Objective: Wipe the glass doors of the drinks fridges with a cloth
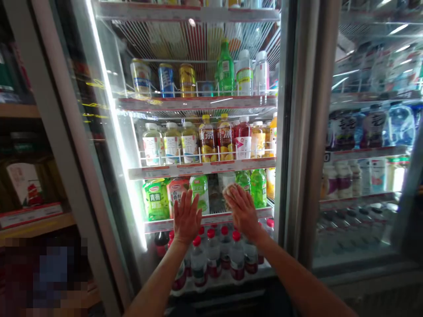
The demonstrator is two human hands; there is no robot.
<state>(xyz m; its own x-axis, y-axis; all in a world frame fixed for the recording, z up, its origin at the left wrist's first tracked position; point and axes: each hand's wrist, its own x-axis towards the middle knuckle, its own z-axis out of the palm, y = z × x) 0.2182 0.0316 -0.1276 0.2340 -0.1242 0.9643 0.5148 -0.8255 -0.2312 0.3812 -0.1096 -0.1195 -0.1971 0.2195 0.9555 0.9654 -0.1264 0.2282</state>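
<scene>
My left hand (pixel 187 218) is raised, fingers outstretched and palm turned to the lit drinks fridge. It seems to lie flat on the glass, in front of the lower shelf. Under my right hand (pixel 243 215) is a pale, crumpled cloth (pixel 230 189), pressed by the fingers toward the glass. Behind my hands show a green pouch (pixel 157 200), a white-and-green carton-like pack (pixel 200 182) and green bottles (pixel 258 187). Red-capped water bottles (pixel 213 251) stand below, partly hidden by my forearms.
A steel door frame (pixel 302 132) runs upright at the right, beside another glass-fronted fridge with bottles (pixel 375 125). Higher shelves hold tea bottles (pixel 173 143), cans (pixel 166 79) and a green bottle (pixel 225 66). At the left is a wooden shelf (pixel 36 226) with large bottles.
</scene>
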